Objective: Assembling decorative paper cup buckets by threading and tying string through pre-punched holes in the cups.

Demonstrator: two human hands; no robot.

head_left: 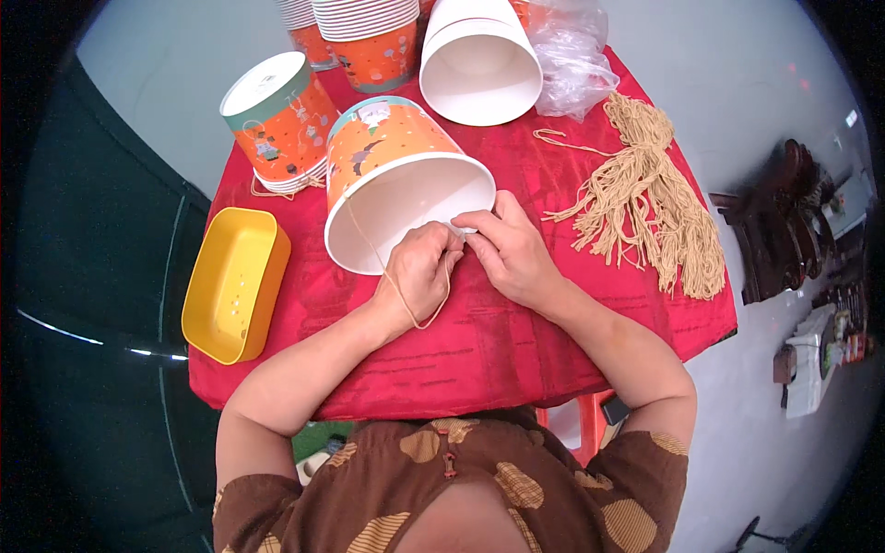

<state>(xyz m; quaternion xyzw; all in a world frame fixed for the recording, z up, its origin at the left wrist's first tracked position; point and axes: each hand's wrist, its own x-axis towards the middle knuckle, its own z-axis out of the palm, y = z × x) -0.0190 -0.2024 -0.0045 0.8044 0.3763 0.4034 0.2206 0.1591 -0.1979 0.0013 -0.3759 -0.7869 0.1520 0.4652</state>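
Note:
An orange paper bucket [392,152] with a white inside lies on its side on the red tablecloth [479,341], its mouth facing me. A tan string [406,300] runs from its rim and loops below my left hand [419,276]. My left hand pinches the string at the bucket's lower rim. My right hand [512,249] meets it there, fingertips gripping the rim and the string's end.
A yellow plastic tray [230,286] sits at the table's left edge. An upturned orange bucket stack [277,120], more stacked buckets [369,37], a white-inside bucket [479,64] and a clear plastic bag [572,55] stand behind. A bundle of tan strings [654,203] lies right.

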